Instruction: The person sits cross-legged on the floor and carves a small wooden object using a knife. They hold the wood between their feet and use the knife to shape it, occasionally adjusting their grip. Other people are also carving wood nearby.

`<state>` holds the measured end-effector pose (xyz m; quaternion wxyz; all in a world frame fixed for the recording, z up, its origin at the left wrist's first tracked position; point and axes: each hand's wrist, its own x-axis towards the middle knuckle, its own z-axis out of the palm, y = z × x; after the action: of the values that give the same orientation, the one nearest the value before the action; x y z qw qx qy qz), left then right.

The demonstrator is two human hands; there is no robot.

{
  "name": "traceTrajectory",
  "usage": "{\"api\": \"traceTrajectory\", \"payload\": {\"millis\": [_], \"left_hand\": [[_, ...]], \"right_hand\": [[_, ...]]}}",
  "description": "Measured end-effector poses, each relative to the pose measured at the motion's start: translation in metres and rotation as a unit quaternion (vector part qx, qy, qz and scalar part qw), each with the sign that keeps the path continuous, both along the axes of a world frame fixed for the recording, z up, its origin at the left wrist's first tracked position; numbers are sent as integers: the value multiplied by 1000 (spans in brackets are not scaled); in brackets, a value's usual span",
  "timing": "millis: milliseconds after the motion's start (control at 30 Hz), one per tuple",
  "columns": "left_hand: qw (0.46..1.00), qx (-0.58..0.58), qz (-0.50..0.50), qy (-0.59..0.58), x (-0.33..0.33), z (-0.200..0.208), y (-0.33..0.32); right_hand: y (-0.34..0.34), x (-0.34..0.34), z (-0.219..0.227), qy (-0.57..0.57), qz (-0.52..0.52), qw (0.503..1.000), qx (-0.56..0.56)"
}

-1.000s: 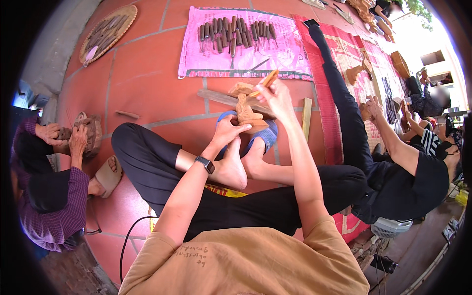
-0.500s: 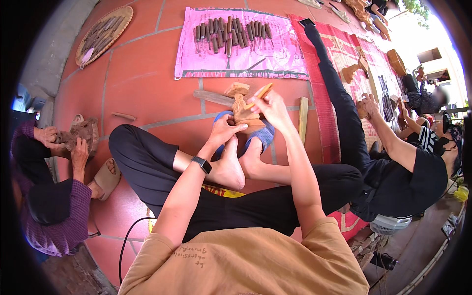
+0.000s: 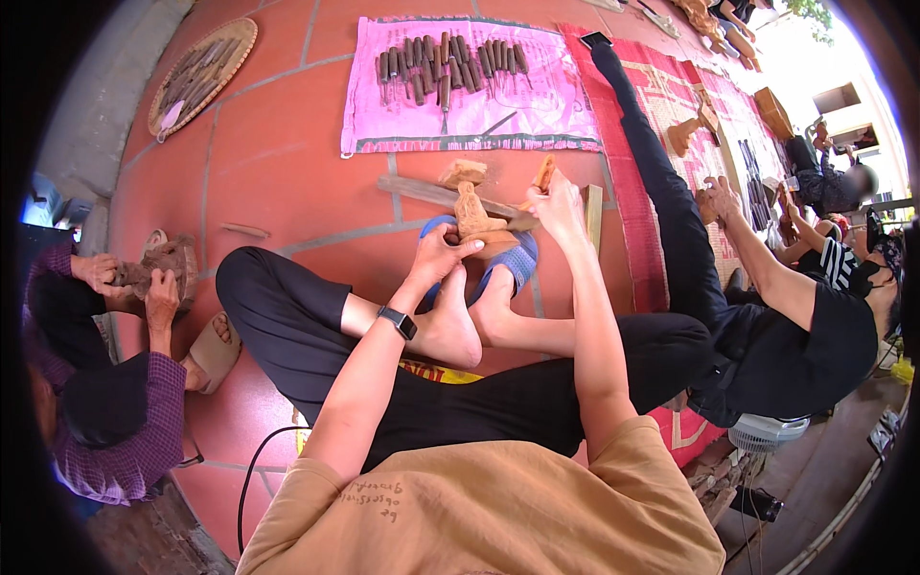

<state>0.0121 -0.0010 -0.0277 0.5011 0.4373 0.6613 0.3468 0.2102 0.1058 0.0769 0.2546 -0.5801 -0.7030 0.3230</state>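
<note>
Pink mat (image 3: pixel 537 105), red-orange tiled floor (image 3: pixel 278 163), blue sandals (image 3: pixel 513 264), possibly tan wooden figure (image 3: pixel 472 213).

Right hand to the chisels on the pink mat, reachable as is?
Probably, with a lean. The right hand holds a wooden handle just short of the pink mat; only bare floor lies between it and the chisels.

The right hand (image 3: pixel 556 203) covers most of its wooden tool handle (image 3: pixel 544 172); the chisels (image 3: pixel 450 59) on the pink cloth (image 3: pixel 537 101) are too small to distinguish.
</note>
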Motion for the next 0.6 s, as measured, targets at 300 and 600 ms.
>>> {"api": "traceTrajectory", "payload": {"millis": [300,600], "left_hand": [[998,-42,-1,-53,-1,2,0],[996,-35,20,-81,0,8,0]], "right_hand": [[3,4,-12,96,-43,990,-91],[5,-8,-47,278,-69,953,-99]]}}
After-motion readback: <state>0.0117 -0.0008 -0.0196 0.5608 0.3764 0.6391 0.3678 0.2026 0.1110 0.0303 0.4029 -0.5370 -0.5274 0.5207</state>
